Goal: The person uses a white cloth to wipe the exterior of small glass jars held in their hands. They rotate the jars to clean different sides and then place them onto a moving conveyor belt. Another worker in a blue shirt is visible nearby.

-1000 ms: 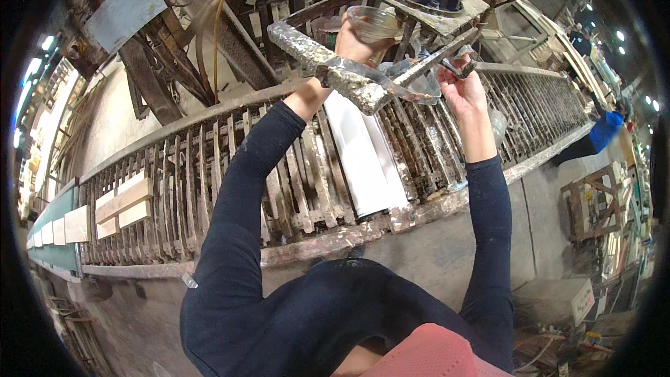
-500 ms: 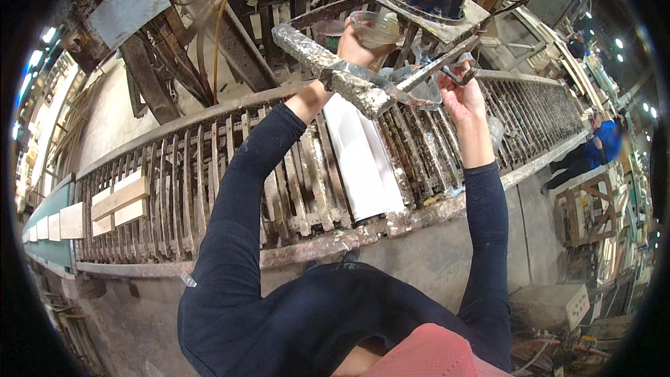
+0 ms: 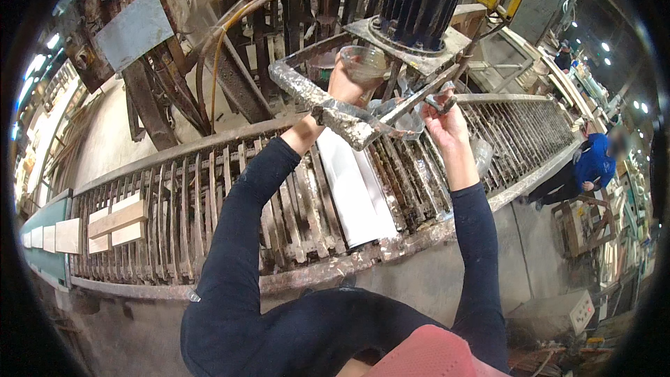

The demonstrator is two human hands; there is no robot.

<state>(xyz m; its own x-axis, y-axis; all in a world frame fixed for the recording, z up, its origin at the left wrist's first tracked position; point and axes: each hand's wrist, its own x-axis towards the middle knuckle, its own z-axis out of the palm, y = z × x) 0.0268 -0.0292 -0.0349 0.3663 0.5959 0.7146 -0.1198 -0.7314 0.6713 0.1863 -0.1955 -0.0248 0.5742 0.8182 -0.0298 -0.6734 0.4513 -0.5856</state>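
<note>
My left hand (image 3: pixel 347 85) reaches inside a crusted metal frame (image 3: pixel 293 82), its fingers curled against a clear round plastic piece (image 3: pixel 366 61), which could be a cup or a tape roll. A shiny clear plastic strip (image 3: pixel 406 126) hangs around the frame's near side. At the right end of that frame, my right hand (image 3: pixel 448 127) has its fingertips bent around a dark bar end; whatever they pinch is too small to make out. Beneath both hands a white folded sheet (image 3: pixel 352 192) lies across the slatted conveyor (image 3: pixel 286 220).
A dark finned motor (image 3: pixel 419 10) rises beyond the frame. Pale wooden boards (image 3: pixel 118 220) lie on the conveyor's left, with a clear plastic cup (image 3: pixel 481 153) to the right. A person in blue (image 3: pixel 593 160) stands at far right beside a wooden crate (image 3: pixel 585 223).
The whole view has shifted, so the frame, motor and conveyor sit lower and slightly left. My hands keep nearly the same places at the frame.
</note>
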